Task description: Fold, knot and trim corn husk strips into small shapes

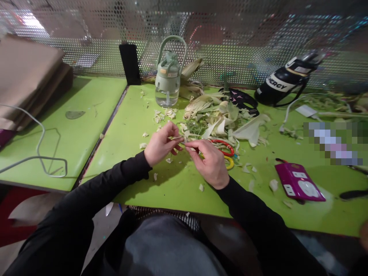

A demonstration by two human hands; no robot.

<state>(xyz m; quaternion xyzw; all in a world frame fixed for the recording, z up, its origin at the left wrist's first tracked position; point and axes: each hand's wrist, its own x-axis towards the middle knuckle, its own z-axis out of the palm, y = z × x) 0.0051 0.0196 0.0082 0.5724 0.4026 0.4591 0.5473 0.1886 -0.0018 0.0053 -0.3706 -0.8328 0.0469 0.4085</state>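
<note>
My left hand (pixel 163 145) and my right hand (pixel 209 161) meet fingertip to fingertip over the green table. Both are closed in a pinch on a small pale strip of corn husk (pixel 184 141), mostly hidden by the fingers. Just beyond them lies a loose heap of corn husks (pixel 221 124), whole leaves mixed with torn shreds. Red-handled scissors (pixel 230 148) poke out beside my right hand, partly covered by it. Close by is a yellow ring handle (pixel 230 164); whether it belongs to the same scissors I cannot tell. Small husk scraps (pixel 143 145) are scattered around my left hand.
Behind the heap stand a green water bottle (pixel 167 82) and a black upright holder (pixel 130 63) against a perforated metal screen (pixel 97 50). A black bottle (pixel 283 82) leans at the back right. Rightward lies a purple power strip (pixel 299 182); cardboard (pixel 28 73) is stacked at left.
</note>
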